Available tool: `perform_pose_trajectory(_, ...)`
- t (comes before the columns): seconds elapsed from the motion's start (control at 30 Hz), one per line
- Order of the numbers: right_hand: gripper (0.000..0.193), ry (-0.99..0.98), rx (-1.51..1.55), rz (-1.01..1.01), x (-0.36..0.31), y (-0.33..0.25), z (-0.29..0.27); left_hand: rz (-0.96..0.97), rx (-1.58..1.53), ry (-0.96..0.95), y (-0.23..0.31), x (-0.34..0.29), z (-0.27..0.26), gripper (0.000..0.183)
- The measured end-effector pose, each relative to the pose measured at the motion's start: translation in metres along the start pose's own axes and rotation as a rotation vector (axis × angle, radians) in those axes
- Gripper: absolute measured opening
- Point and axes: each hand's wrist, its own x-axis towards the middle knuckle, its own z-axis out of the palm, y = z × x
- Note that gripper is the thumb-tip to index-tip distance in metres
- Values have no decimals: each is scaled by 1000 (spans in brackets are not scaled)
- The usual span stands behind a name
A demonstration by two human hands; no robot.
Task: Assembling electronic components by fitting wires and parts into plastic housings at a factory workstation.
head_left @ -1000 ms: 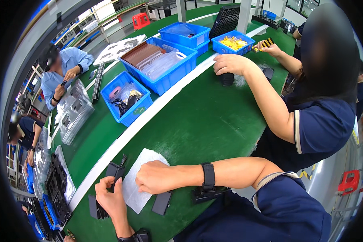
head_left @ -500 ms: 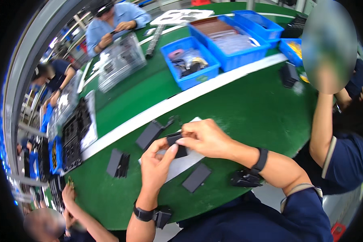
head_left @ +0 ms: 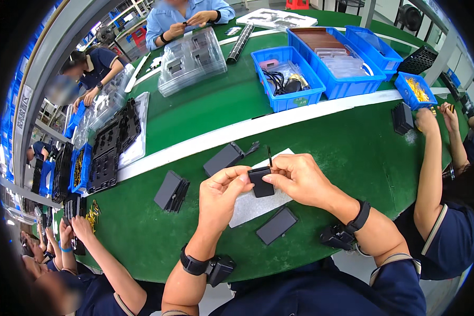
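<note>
A: From the head view, where is the thing being worked on?

B: The black flat piece (head_left: 262, 188) is between the two hands, over the white sheet (head_left: 246, 211) on the green table (head_left: 337, 145). I can't tell whether its lower edge touches the sheet.

A: And the fingers?

B: The left hand (head_left: 221, 196) pinches the piece's left edge between thumb and fingertips. The right hand (head_left: 300, 181) grips its upper right corner, thumb across the front. A thin black strip (head_left: 269, 157) stands up beside the right fingers; whether it belongs to the piece, I can't tell.

A: Which step would you call this?

B: My judgement: close two-handed handling of the piece's top edge, perhaps working the strip there.

A: What does the next move call for?

B: A steady left pinch, I'd say, leaving the right fingertips free for fine control at that corner without bending the strip.

A: Anything close by?

B: A dark slab (head_left: 277, 225) lies just beside the sheet, nearer the person. A stack of black pieces (head_left: 171, 191) stands left of the hands, and a black block (head_left: 223, 159) lies beyond them, toward the white strip (head_left: 195, 150) along the table.
</note>
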Motion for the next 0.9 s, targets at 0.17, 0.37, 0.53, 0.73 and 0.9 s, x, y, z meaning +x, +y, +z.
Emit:
perform_pose_trajectory(0.17, 20, 24, 46, 18, 0, 1, 1, 49, -8, 2, 3, 1, 3, 18)
perform_pose_trajectory(0.37, 17, 33, -18, -105, -1, -3, 1, 8, 84, -2, 0, 0, 4, 21)
perform_pose_trajectory(0.53, 17, 8, 12, -21, -1, -3, -1, -32, -10, -7, 2, 1, 2, 17)
perform_pose_trajectory(0.73, 15, 8, 7, -23, -1, -2, 0, -8, 19, 10, 0, 1, 5, 18)
perform_pose_trajectory(0.9, 9, 118, 281, -8, 0, -2, 8, -1, 18, 14, 0, 1, 4, 19)
